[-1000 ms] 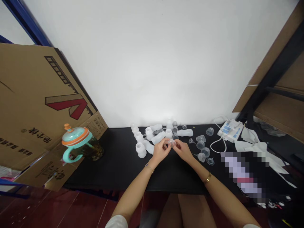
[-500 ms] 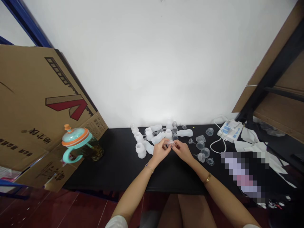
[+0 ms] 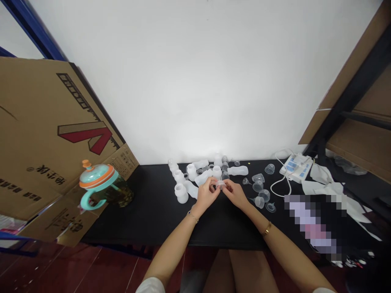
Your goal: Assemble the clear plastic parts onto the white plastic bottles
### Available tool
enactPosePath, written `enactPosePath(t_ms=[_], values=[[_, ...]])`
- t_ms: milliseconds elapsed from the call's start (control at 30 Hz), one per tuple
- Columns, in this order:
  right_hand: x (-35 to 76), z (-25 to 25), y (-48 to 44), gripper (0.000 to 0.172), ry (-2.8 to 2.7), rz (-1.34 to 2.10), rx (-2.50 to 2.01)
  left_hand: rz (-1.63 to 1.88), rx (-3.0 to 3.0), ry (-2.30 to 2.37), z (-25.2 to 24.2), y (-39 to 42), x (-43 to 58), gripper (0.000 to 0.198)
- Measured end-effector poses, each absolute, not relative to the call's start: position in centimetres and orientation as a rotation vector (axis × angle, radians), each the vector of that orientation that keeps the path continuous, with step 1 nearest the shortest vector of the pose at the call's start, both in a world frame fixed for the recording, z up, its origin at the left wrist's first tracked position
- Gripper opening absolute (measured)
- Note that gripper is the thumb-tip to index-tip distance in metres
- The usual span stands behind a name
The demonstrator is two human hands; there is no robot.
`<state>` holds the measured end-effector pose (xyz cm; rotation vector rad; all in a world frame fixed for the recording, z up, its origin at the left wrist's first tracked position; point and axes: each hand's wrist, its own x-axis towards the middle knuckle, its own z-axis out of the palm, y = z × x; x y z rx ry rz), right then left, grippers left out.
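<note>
My left hand [image 3: 205,193] and my right hand [image 3: 234,193] meet over the black table [image 3: 152,215], fingers pinched together on a small clear plastic ring part [image 3: 220,185]. Just behind them lies a cluster of frosted white bottles [image 3: 195,176]. To the right of my right hand lie several small clear caps [image 3: 261,191].
A teal and orange handled cup [image 3: 99,183] stands at the table's left end beside a big cardboard box [image 3: 45,138]. A white power strip [image 3: 295,167] with its cord sits at the back right, next to white cloths [image 3: 330,188]. A dark shelf frame [image 3: 351,101] rises on the right.
</note>
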<state>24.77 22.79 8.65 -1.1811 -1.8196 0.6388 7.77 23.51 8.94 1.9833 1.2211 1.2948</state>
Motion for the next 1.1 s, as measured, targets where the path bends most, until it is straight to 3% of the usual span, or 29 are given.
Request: enactPosePath(t_ms=[1100], values=[[24.78, 8.41, 23.05, 0.022, -1.883, 0.54, -1.239, 1.244, 1.967, 1.264, 8.99, 23.56, 7.66, 0.02]])
